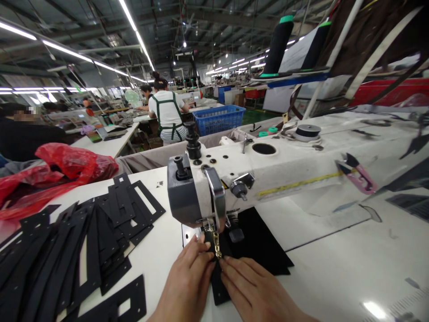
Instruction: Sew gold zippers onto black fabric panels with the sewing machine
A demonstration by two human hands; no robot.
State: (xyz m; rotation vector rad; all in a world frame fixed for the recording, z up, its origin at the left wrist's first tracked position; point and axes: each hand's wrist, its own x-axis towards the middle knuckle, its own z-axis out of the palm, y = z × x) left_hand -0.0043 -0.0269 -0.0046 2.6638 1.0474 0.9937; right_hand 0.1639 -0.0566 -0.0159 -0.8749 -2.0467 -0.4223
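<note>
Under the head of a white sewing machine [208, 192] lies a black piece [219, 288] with a gold zipper pull [217, 245] on it. My left hand [189, 279] is on the left side of this piece, its fingers pressed together near the needle area. From the right, my right hand [253, 284] lays its fingertips on the piece beside the zipper pull. A wider black panel [264, 243] extends behind and right of the presser area. The needle tip is too small to make out.
Many black cut pieces [115, 243] overlap at the left, with a red plastic bag [75, 163] behind them. Pink-handled snips [362, 176] rest against the machine arm. Black thread cones [279, 47] stand above. Beyond are a blue basket [219, 120] and a person [167, 109] in green straps.
</note>
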